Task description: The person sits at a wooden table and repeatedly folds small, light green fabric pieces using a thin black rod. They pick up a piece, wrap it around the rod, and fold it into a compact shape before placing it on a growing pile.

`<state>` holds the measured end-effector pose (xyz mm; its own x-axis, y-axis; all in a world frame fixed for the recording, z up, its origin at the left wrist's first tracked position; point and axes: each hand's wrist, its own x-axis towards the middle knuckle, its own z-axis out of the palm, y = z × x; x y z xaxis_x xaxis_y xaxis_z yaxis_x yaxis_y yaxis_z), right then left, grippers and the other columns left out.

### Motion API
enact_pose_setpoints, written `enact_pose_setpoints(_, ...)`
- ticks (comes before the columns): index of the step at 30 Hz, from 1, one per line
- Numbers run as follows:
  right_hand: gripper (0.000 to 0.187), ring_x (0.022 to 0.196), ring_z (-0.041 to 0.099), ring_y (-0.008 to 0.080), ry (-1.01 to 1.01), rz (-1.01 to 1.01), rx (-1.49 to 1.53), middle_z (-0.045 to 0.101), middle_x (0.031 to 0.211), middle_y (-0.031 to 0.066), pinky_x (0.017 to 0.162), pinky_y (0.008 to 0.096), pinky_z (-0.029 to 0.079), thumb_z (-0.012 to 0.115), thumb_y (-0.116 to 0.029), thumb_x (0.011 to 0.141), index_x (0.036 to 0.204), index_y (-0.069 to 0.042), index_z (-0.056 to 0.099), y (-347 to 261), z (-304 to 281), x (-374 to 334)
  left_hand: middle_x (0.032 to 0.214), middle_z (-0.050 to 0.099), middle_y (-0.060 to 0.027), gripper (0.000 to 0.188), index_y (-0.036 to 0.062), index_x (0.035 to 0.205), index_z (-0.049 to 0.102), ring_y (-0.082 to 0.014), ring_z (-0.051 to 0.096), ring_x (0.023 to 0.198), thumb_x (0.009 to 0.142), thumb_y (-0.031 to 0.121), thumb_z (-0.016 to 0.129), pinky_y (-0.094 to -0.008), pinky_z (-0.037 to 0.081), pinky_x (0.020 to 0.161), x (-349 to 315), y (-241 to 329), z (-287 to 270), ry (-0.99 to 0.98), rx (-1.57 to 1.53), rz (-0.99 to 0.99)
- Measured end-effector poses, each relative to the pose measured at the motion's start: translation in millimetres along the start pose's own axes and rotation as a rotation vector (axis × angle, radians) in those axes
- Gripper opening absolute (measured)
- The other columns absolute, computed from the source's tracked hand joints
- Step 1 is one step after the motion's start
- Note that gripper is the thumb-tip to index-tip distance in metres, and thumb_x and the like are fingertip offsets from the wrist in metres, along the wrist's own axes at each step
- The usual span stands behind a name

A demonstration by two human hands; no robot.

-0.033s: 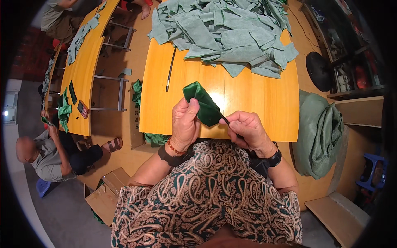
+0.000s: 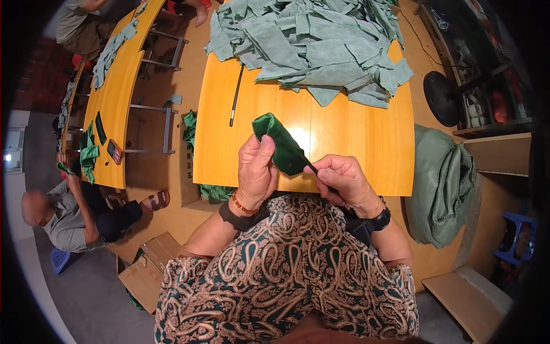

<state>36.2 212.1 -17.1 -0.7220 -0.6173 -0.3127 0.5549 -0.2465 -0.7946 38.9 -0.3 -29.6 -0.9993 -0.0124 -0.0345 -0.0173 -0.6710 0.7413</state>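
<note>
My left hand point(image 2: 256, 170) pinches a dark green velvet piece point(image 2: 281, 146) between thumb and fingers, holding it tilted above the near edge of the table. It looks like a narrow pouch or tube, wider at its upper left end. In my right hand point(image 2: 342, 179) is a thin dark stick point(image 2: 310, 165), gripped close to the velvet's lower right end; whether its tip is inside the fabric is hidden. Another slim black stick point(image 2: 235, 97) with a pale band near its lower end lies on the yellow table point(image 2: 366, 149).
Pale green fabric pieces point(image 2: 321, 51) heap at the table's far side. A green sack point(image 2: 438, 186) stands to the right, a cardboard box point(image 2: 150, 269) at lower left. A seated person point(image 2: 74, 215) works at another table point(image 2: 117, 74) on the left. Shelving point(image 2: 487, 129) runs along the right.
</note>
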Motion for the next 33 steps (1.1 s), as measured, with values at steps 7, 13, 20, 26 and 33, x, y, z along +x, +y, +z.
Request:
enact_pose_setpoints(7, 0.028, 0.041, 0.037, 0.0040, 0.010, -0.058, 0.082, 0.056, 0.062, 0.0017, 0.037, 0.0186, 0.025, 0.061, -0.027, 0.097, 0.109, -0.002, 0.066, -1, 5, 2, 0.094, 0.067, -0.0016, 0.025, 0.0020, 0.107, 0.065, -0.0070, 0.060, 0.081, 0.101, 0.024, 0.057, -0.0228, 0.049, 0.077, -9, -3, -6, -0.165, 0.371, -0.104)
enact_pose_setpoints(13, 0.030, 0.041, 0.036, 0.0038, -0.058, 0.004, 0.115, 0.055, 0.061, 0.0013, 0.037, 0.0185, 0.025, 0.063, -0.029, 0.096, 0.109, -0.003, 0.066, 4, 1, -1, 0.090, 0.064, -0.0003, 0.030, 0.0005, 0.111, 0.060, -0.0081, 0.058, 0.080, 0.098, 0.027, 0.061, -0.0254, 0.049, 0.076, 1, 14, 21, 0.001, 0.178, -0.018)
enact_pose_setpoints(20, 0.022, 0.041, 0.038, 0.0027, -0.093, 0.075, 0.062, 0.055, 0.061, 0.0016, 0.037, 0.0175, 0.027, 0.058, -0.020, 0.099, 0.108, -0.002, 0.066, 1, -7, -13, 0.081, 0.058, -0.0031, 0.026, 0.0094, 0.088, 0.050, -0.0117, 0.057, 0.075, 0.094, 0.028, 0.067, -0.0238, 0.048, 0.066, 13, 13, 6, -0.051, 0.041, 0.001)
enact_pose_setpoints(26, 0.023, 0.041, 0.038, 0.0023, -0.116, 0.022, 0.007, 0.055, 0.060, 0.0021, 0.036, 0.0172, 0.026, 0.059, -0.020, 0.098, 0.109, -0.001, 0.066, -5, -10, -9, 0.080, 0.058, -0.0014, 0.032, 0.0096, 0.088, 0.050, -0.0105, 0.056, 0.068, 0.088, 0.031, 0.074, -0.0232, 0.047, 0.060, 7, 11, 13, -0.026, 0.028, -0.056)
enact_pose_setpoints(33, 0.023, 0.039, 0.035, 0.0038, -0.192, 0.036, 0.313, 0.051, 0.057, 0.0012, 0.035, 0.0184, 0.024, 0.060, -0.020, 0.097, 0.107, 0.000, 0.065, 8, -1, -4, 0.081, 0.060, -0.0022, 0.037, 0.0083, 0.095, 0.051, -0.0100, 0.058, 0.068, 0.084, 0.032, 0.078, -0.0230, 0.049, 0.062, -4, 18, 18, -0.078, 0.136, -0.094)
